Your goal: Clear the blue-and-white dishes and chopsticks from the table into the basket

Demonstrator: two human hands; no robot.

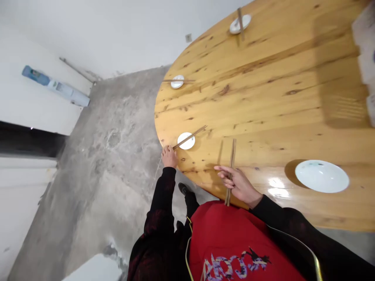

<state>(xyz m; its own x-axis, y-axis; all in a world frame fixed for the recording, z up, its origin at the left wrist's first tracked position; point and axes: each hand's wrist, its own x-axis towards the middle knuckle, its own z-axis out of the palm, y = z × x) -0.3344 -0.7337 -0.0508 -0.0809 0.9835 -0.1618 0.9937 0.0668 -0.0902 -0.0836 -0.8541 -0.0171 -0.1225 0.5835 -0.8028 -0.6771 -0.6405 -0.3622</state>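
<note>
At the near left rim of the table, my left hand [169,157] has its fingers curled around the lower end of a pair of wooden chopsticks [191,136]. That pair lies slantwise across a small white bowl [185,145]. Over the table's front edge, my right hand [238,185] grips another pair of chopsticks [233,154], with the index finger stretched out to the left. Those chopsticks point away from me, their near ends close to my red apron. A larger white bowl [322,176] stands to the right of my right hand.
The round wooden table [263,97] also carries a small bowl [177,84] and a farther one [244,21], each with chopsticks across it. A whitish object [365,50] sits at the right edge. A water dispenser [63,89] stands by the wall on the concrete floor [117,117].
</note>
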